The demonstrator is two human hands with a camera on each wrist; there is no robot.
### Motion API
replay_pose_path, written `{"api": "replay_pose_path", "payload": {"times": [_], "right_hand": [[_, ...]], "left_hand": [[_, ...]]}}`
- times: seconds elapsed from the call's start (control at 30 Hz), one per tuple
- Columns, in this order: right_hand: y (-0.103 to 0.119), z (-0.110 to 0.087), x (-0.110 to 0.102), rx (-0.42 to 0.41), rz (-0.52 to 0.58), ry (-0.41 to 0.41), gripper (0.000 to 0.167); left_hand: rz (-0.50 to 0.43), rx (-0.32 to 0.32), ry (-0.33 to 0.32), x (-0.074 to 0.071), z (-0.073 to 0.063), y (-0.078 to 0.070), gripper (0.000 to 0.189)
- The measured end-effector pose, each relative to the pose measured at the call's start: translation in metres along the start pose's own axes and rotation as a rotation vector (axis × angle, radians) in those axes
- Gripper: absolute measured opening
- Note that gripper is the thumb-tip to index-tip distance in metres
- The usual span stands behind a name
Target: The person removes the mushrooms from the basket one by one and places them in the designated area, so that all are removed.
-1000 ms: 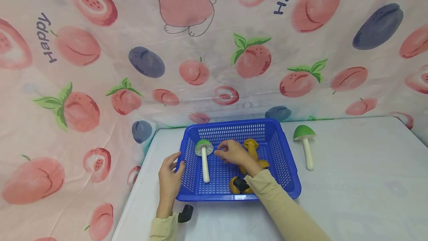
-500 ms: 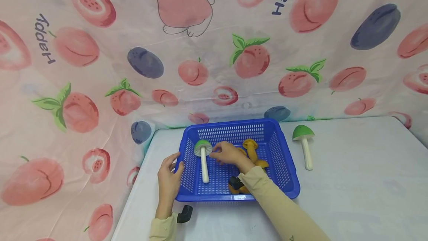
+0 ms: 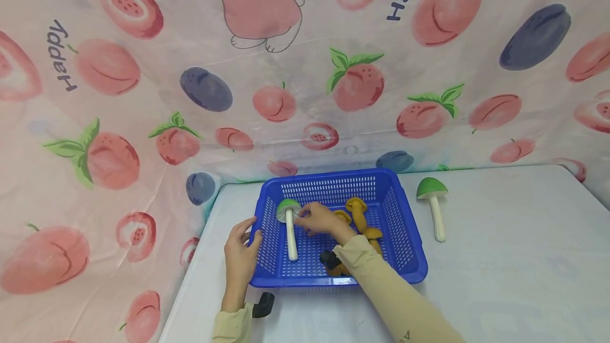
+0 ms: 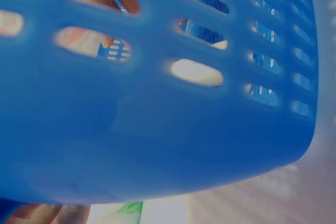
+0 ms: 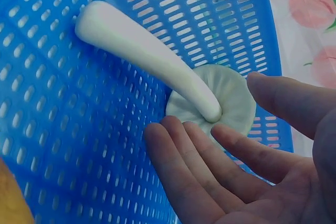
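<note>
A blue perforated basket stands on the white table, and my left hand holds its left rim. Inside at the left lies a green-capped mushroom with a long white stem. My right hand is beside its cap. In the right wrist view, the thumb and extended fingers are spread around the cap's pale underside, the stem pointing away from the palm. The left wrist view is mostly filled by the basket wall.
Several yellow-brown mushrooms lie in the basket's right half, partly hidden by my right arm. Another green-capped mushroom lies on the table right of the basket. A fruit-print cloth hangs behind.
My right hand has moved left within the basket, up to the green-capped mushroom's cap. My left hand has stayed at the rim, and the basket and mushrooms have not moved.
</note>
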State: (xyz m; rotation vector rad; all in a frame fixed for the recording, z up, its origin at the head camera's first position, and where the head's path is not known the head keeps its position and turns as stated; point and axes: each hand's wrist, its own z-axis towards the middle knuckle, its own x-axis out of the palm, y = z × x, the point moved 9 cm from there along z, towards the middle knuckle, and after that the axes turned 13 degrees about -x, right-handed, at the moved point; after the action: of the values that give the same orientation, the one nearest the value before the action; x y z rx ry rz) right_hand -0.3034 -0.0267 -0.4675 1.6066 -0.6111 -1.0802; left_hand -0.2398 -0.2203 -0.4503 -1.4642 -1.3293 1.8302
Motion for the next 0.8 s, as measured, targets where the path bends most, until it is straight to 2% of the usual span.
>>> {"api": "replay_pose_path", "payload": {"times": [0.27, 0.5, 0.8], "right_hand": [[0.0, 0.005, 0.008, 0.002, 0.014, 0.009, 0.034], [-0.003, 0.006, 0.013, 0.053, 0.045, 0.02, 0.03], [-0.01, 0.009, 0.019, 0.094, 0.02, 0.055, 0.032]], "left_hand": [[0.0, 0.007, -0.002, 0.0, -0.001, -0.001, 0.036], [-0.006, 0.003, 0.002, 0.0, 0.0, -0.001, 0.036], [0.005, 0.0, 0.003, 0.0, 0.0, 0.0, 0.036]]}}
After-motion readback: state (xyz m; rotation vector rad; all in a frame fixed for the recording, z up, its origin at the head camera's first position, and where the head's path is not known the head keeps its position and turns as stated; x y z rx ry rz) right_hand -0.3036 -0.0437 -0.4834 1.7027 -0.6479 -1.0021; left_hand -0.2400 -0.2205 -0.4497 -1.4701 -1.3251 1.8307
